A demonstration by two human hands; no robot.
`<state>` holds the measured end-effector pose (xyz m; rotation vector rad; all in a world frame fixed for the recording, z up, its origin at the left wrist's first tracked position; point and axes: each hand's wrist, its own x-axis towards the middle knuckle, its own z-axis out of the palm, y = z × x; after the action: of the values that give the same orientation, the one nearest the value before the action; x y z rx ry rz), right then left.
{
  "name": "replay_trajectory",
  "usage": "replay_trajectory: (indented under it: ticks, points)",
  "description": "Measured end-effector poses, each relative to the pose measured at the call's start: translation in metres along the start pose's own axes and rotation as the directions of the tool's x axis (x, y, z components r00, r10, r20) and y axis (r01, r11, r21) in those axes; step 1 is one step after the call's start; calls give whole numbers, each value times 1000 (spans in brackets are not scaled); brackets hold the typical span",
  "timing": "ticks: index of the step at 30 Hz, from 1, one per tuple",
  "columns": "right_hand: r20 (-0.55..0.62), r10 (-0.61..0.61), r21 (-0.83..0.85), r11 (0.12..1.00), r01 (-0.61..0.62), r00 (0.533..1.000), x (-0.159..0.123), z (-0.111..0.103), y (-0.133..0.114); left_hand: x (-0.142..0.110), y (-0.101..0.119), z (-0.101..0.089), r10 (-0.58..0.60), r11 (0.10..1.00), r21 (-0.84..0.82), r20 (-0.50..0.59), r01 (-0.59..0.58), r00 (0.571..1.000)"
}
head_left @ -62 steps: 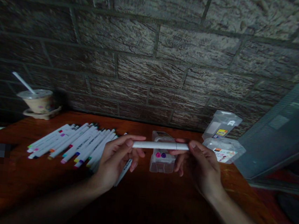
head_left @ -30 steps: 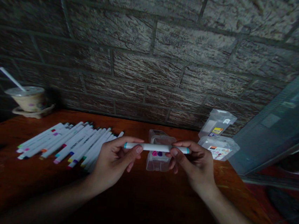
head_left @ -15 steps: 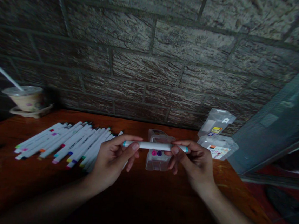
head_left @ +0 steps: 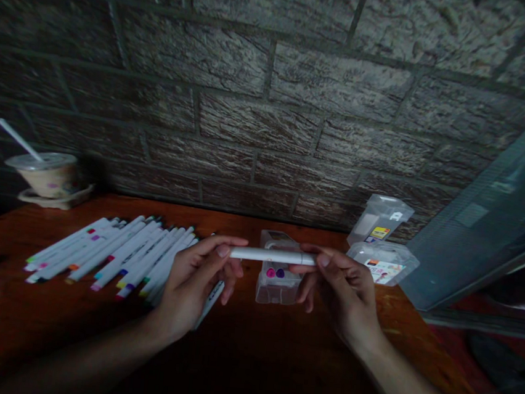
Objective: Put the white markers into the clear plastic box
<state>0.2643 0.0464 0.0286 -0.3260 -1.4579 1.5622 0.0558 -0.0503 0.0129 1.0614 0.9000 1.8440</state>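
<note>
- here we are, a white pen (head_left: 270,256) up in the air, level across the middle, held above the bench (head_left: 256,357) by both hands
- left hand (head_left: 192,280) on one end, thumb and forefinger pinching it, the other fingers loosely curled below
- right hand (head_left: 351,289) on the other end, same pinch, thumb to the near side, a thin seam showing just inside its grip
- both tips sit under the fingers, so the cap colour is hard to call in this dim light
- right behind the pen, a clear case (head_left: 276,295) on the bench, and inside it two round ends, one pink (head_left: 270,273), one purple (head_left: 280,273), side by side
- a loose pen (head_left: 210,303) lies just beside the left hand, partly hidden by it
- over on the left, a heap of white pens (head_left: 132,249), many-coloured ends pointing nearer
- further left, a cup (head_left: 48,177) with a slanting straw (head_left: 20,139), sitting in a holder (head_left: 60,198)
- beyond the right hand, two more clear boxes (head_left: 386,258), both labelled, near the brick wall (head_left: 292,125)
</note>
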Motion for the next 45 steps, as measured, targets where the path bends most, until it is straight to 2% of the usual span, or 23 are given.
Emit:
replay_trajectory:
  ticks: [12, 29, 40, 45]
  points:
    - [-9, 74, 63, 995, -73, 997, 0, 2, -5, 0, 1, -2, -25, 996, -80, 12, 26, 1000]
    - [-26, 136, 110, 985, -132, 990, 0, 2, -5, -1, 5, -2, -72, 992, -109, -2, 71, 997]
    - [-39, 127, 22, 992, -126, 991, 0, 0, -3, 0, 8, 1, -43, 996, -82, 1, 43, 999]
    - [-34, 32, -43, 999, -33, 999, 0, 1, 0, 0, 4, 3, 16, 1000, 18, -29, -16, 999]
